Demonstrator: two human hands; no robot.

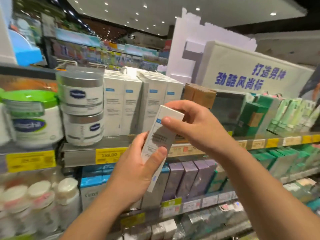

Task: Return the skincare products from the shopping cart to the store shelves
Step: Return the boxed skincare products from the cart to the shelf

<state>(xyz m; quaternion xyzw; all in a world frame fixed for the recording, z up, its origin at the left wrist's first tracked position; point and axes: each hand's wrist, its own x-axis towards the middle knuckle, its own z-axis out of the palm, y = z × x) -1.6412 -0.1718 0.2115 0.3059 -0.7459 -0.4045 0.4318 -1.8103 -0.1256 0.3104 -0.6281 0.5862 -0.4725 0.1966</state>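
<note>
Head view: both hands (195,125) hold a seemingly sealed white box (160,142).

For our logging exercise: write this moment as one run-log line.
Tall white cardboard box | held by both hands: left, right | before matching shelf boxes

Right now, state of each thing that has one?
White box: tilted, held in both hands.
Left hand: grips box's lower end.
Right hand: pinches box's top end.
Jars: stacked two high, lids on.
Green-lid tub: closed, upright.
</note>
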